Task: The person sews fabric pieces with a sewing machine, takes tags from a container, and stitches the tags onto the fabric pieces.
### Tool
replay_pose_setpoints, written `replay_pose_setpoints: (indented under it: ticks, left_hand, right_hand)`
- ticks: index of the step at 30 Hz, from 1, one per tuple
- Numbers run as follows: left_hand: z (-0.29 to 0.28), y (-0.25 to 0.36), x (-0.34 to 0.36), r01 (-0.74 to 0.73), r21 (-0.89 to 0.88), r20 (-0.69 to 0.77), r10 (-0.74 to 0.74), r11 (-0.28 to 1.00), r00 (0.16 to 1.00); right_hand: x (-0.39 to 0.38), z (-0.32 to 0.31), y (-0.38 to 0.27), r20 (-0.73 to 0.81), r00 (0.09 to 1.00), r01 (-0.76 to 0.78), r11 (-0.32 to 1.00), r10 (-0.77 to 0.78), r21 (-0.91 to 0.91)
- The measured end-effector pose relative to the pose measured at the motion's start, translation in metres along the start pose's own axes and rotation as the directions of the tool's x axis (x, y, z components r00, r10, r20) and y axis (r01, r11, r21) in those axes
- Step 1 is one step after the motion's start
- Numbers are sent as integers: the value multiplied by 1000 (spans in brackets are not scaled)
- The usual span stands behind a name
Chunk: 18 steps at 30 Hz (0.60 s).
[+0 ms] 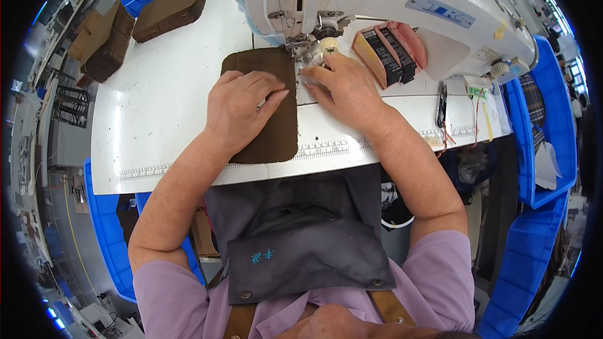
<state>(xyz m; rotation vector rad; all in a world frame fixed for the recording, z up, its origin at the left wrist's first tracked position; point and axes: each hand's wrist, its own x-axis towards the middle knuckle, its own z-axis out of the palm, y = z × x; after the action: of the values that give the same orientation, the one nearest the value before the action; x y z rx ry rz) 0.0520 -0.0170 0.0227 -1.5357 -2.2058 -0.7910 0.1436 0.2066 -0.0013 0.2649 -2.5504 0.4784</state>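
Note:
A dark brown fabric panel [267, 135] with rounded corners lies flat on the white sewing table, its far edge beside the presser foot [300, 49] of the sewing machine. Over its middle is my left hand [245, 107], fingers bent and the thumb a little apart from them; nothing shows in its grasp. Just right of the panel's edge, close to the presser foot, my right hand [344, 91] has its index finger and thumb apart, pointing left. Its other fingers are partly hidden. The white sewing machine [383, 6] stands over the far side.
Two stacks of brown panels, one [169, 12] and another [108, 44], sit at the far left. A pink-and-yellow pincushion-like holder [411, 41] with black pieces stands under the machine arm. Black thread snips [442, 105] lie right. Blue bins [527, 144] flank the table.

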Motion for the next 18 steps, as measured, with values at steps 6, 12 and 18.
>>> replay_pose_setpoints:
  ticks: [6, 12, 18]
  left_hand:
    - [-32, 31, -44, 76, -381, 249, 23, 922, 968]
    - [-30, 45, -52, 31, -247, 253, 34, 968, 967]
    - [-28, 37, -49, 433, -468, 372, -273, 770, 887]
  right_hand:
    - [-11, -17, -15, -68, 991, 118, 991, -113, 68]
    - [-36, -27, -46, -8, 987, 158, 982, -158, 102]
    - [-64, -30, -60, 33, 999, 23, 982, -30, 188]
